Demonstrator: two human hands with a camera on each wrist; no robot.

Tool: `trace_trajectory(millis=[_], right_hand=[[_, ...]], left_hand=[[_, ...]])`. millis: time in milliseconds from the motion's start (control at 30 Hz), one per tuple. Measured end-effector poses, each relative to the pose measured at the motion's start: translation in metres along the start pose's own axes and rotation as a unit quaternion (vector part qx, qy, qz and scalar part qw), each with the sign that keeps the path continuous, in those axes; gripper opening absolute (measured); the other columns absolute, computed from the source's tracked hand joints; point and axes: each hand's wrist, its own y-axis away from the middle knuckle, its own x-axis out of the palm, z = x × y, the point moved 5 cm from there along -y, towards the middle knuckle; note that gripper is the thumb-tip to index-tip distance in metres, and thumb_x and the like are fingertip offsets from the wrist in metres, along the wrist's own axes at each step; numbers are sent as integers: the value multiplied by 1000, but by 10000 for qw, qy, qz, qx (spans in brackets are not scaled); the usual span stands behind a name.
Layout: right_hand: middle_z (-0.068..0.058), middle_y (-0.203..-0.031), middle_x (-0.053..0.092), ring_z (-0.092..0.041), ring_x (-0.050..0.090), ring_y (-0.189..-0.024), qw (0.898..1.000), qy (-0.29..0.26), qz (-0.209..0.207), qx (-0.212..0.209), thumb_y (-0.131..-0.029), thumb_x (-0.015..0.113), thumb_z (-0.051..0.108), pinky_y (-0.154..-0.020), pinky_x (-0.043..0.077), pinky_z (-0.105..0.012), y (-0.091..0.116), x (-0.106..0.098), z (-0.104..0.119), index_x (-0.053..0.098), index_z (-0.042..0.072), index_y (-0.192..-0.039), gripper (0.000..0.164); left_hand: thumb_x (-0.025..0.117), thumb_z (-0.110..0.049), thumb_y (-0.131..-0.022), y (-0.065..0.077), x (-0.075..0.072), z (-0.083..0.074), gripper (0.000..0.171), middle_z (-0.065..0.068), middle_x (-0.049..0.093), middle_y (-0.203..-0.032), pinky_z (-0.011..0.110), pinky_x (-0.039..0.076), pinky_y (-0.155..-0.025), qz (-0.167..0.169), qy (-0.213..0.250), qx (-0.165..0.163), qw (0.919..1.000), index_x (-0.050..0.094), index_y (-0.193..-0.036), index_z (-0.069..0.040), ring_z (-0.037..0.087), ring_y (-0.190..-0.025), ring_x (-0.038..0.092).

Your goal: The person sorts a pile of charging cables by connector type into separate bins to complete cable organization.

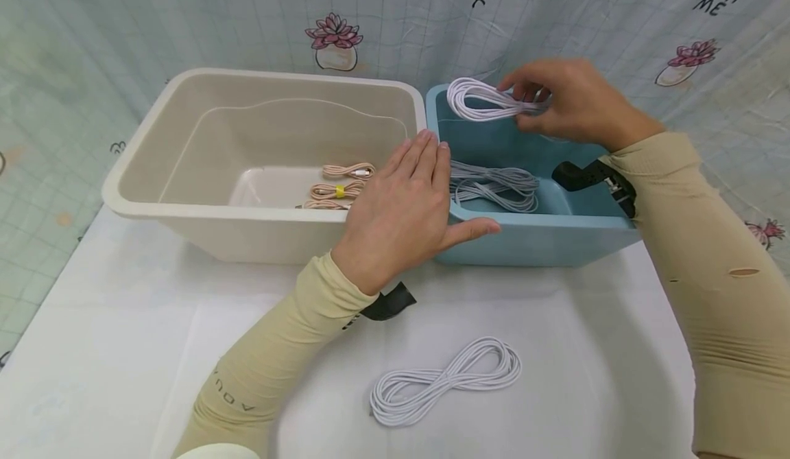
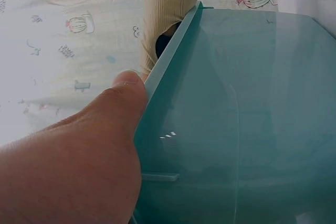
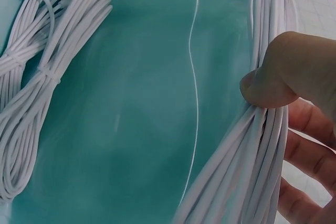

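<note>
Above the far side of the blue bin (image 1: 531, 221), my right hand (image 1: 564, 102) pinches a coiled white cable (image 1: 478, 100) between thumb and fingers. The right wrist view shows that cable (image 3: 262, 135) gripped near its middle, with more bundled white cables (image 3: 37, 87) lower in the bin. My left hand (image 1: 404, 202) lies with straight fingers across the place where the two bins meet, its thumb held out over the blue bin's near rim. The left wrist view shows the thumb (image 2: 126, 85) beside that bin's wall (image 2: 252, 103). Inside the blue bin lie coiled white cables (image 1: 503, 188).
A beige bin (image 1: 216, 213) stands left of the blue one, with several tan cable bundles (image 1: 339, 190) on its floor, partly behind my left hand. Another coiled white cable (image 1: 447, 380) lies on the white table (image 1: 154, 322) in front. A printed cloth (image 1: 395, 27) hangs behind.
</note>
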Motion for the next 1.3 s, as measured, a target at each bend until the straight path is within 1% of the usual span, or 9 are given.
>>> trace_trajectory(millis=[67, 367, 533, 700, 833, 933, 1033, 1167, 1300], right_hand=[[-23, -114, 68, -38, 62, -103, 10000, 19, -1, -18, -90, 72, 2, -94, 57, -60, 0, -2, 0, 64, 4, -136, 47], [-23, -114, 71, -39, 65, -105, 10000, -44, -7, -60, -88, 80, 10, -94, 56, -60, -1, -6, 0, 67, 5, -133, 47], [-21, -112, 71, -36, 66, -104, 9999, -101, 85, -39, -88, 79, 10, -94, 58, -58, 0, -9, 2, 67, 5, -132, 46], [-24, -116, 71, -38, 65, -105, 9999, -113, 46, -63, -89, 79, 10, -95, 56, -60, 3, -14, 7, 66, 5, -134, 48], [-23, -117, 71, -38, 65, -104, 9998, -80, -8, -180, -88, 81, 10, -93, 56, -60, 6, -19, 14, 66, 6, -135, 50], [-22, -116, 72, -37, 66, -103, 9995, -50, -45, -303, -87, 81, 9, -92, 58, -60, 8, -23, 23, 66, 7, -135, 50], [-20, -114, 73, -35, 67, -101, 9988, -19, -121, -467, -85, 82, 7, -89, 60, -58, 11, -27, 32, 68, 7, -133, 50], [-18, -108, 73, -33, 68, -96, 9958, 86, -239, -882, -82, 85, 5, -83, 61, -55, 16, -30, 47, 69, 6, -129, 50], [-15, -103, 74, -29, 69, -91, 9898, 145, -340, -1377, -78, 86, 5, -77, 62, -50, 21, -28, 62, 71, 4, -124, 48]], left_hand=[[33, -89, -91, 0, -2, 0, 111, 20, 44, -162, 40, 26, -133, -23, 2, 3, 10000, 43, -156, 1, 30, -157, 37], [33, -89, -91, 0, -7, 0, 111, 19, 46, -160, 39, 27, -133, -162, -57, -6, 9999, 44, -155, 1, 30, -156, 39], [34, -88, -91, 0, -9, -1, 110, 20, 46, -161, 39, 27, -133, -180, -27, -16, 9998, 45, -154, 1, 29, -156, 39], [35, -89, -91, 0, -11, -2, 110, 19, 49, -159, 39, 29, -132, -288, -56, 4, 9996, 46, -153, 1, 29, -154, 42], [35, -88, -91, 1, -10, -3, 109, 19, 48, -159, 39, 29, -132, -262, -51, 22, 9996, 46, -154, 1, 29, -154, 42], [35, -87, -92, 2, -10, -3, 109, 20, 48, -159, 39, 28, -132, -245, -37, 17, 9997, 46, -154, 2, 29, -155, 41], [35, -87, -92, 2, -10, -3, 109, 20, 49, -158, 39, 29, -132, -299, -48, 15, 9995, 47, -153, 2, 29, -154, 42], [35, -87, -91, 3, -9, -2, 109, 20, 50, -158, 38, 29, -132, -326, -57, 9, 9995, 47, -153, 2, 29, -154, 42], [35, -87, -92, 4, -8, -2, 108, 20, 49, -158, 38, 29, -132, -275, -46, -2, 9996, 47, -153, 1, 29, -154, 41]])
